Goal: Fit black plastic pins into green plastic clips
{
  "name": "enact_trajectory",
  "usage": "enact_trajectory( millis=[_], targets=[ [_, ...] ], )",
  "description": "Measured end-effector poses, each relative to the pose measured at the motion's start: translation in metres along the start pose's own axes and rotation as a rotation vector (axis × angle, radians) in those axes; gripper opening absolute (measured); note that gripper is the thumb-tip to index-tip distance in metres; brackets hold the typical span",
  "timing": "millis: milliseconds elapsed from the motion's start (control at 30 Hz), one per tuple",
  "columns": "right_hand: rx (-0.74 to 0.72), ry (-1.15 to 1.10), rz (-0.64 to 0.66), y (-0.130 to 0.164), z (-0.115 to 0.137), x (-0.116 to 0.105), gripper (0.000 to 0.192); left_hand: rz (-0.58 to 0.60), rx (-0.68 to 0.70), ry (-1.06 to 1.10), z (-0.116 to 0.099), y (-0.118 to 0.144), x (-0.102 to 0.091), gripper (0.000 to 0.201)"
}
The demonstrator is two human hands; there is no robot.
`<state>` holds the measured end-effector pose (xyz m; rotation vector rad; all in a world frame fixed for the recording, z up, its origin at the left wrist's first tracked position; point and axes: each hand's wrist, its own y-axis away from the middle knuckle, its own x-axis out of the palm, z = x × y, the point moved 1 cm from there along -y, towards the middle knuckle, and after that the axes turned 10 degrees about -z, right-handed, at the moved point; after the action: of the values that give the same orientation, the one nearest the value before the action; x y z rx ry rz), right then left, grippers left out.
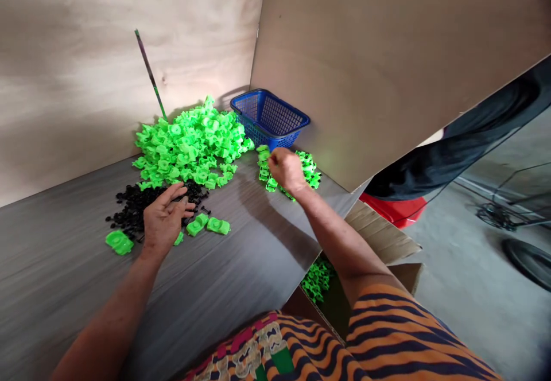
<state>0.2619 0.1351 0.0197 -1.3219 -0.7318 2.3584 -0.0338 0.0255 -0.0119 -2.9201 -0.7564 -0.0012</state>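
A small bright-green moulded plastic piece (263,152) is pinched in the fingertips of the right hand (286,170), just above the small cluster of green pieces (307,173) near the bench's (241,255) right edge, in front of the blue mesh plastic basket (270,118). The left hand (166,219) lies relaxed, fingers spread, grasping nothing, over the patch of small black parts (133,206) beside loose green pieces (217,225) and below the large green heap (189,140). With so light a pinch so near the edge, I judge a slipped piece could roll off into the cardboard box (383,243) below. The right arm is stretched forward, the left bent.
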Motion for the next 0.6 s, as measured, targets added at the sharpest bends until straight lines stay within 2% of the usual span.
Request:
enact_trajectory(
  millis=[133, 233, 333, 400, 467, 533, 600],
  targets=[
    [0.182, 0.302, -0.086, -0.019, -0.057, -0.033, 0.011, 0.007, 0.037, -0.023, 0.001, 0.0, 0.002, 0.047],
    [0.205, 0.326, -0.103, -0.02, -0.064, -0.037, 0.008, -0.01, 0.06, -0.042, 0.002, 0.0, 0.003, 0.043],
    [0.074, 0.211, -0.058, 0.005, -0.032, -0.016, 0.013, -0.023, 0.086, -0.058, 0.004, -0.002, 0.003, 0.04],
    [-0.181, -0.082, 0.131, 0.031, 0.005, 0.01, 0.01, -0.025, 0.098, -0.072, 0.005, -0.002, 0.002, 0.038],
    [-0.314, -0.298, 0.377, 0.056, 0.042, 0.039, 0.007, -0.027, 0.107, -0.082, 0.005, -0.002, 0.002, 0.037],
    [-0.302, -0.348, 0.535, 0.071, 0.071, 0.064, 0.009, -0.029, 0.114, -0.086, 0.004, -0.002, 0.001, 0.037],
    [-0.258, -0.326, 0.622, 0.074, 0.09, 0.081, 0.011, -0.039, 0.12, -0.089, 0.003, -0.003, 0.0, 0.037]
  ],
)
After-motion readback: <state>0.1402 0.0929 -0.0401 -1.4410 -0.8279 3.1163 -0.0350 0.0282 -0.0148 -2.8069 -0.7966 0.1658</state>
